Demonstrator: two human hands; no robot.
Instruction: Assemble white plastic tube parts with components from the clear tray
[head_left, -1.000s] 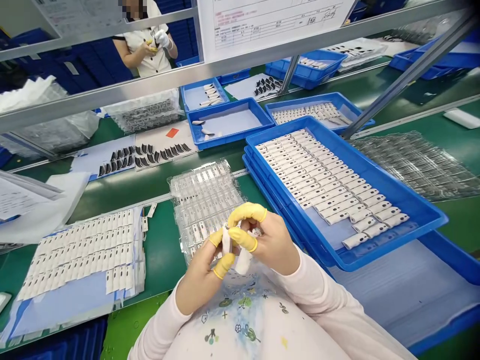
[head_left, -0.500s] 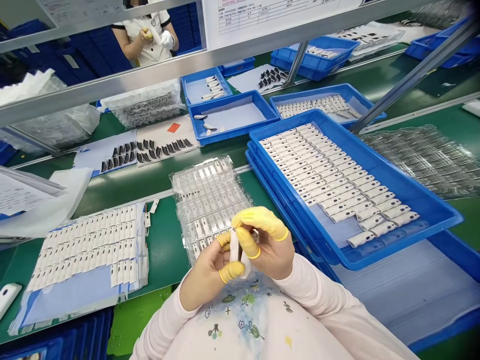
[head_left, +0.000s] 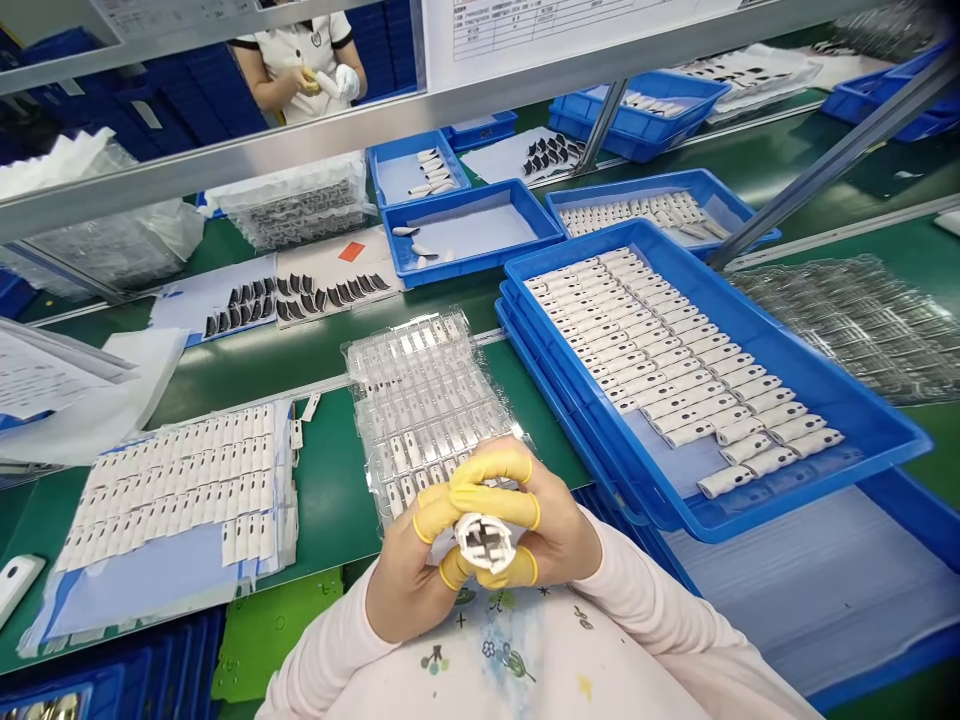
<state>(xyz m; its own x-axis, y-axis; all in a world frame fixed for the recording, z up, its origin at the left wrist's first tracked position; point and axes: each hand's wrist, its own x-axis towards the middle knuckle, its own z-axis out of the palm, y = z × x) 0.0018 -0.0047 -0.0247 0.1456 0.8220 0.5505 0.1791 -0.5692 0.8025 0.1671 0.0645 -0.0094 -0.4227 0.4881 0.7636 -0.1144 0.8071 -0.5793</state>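
A white hollow plastic housing is held in front of my chest, its open end turned towards me and showing dark parts and white ribs inside. My left hand, with yellow finger cots, is closed on its left side. Closed round the top and right side is my right hand, also in yellow finger cots, its thumb beneath the housing. The fingers hide most of the housing's length. Just beyond my hands lies a clear blister tray with white parts in its near rows.
On the right, a stacked blue tray holds rows of white housings. White pieces lie in rows on blue sheets at the left. Black curved pieces lie behind. A metal frame bar crosses above; a co-worker stands beyond.
The housing has turned from upright to end-on, its open end now facing me. My right fingers have come down over its top, and both hands have closed round it.
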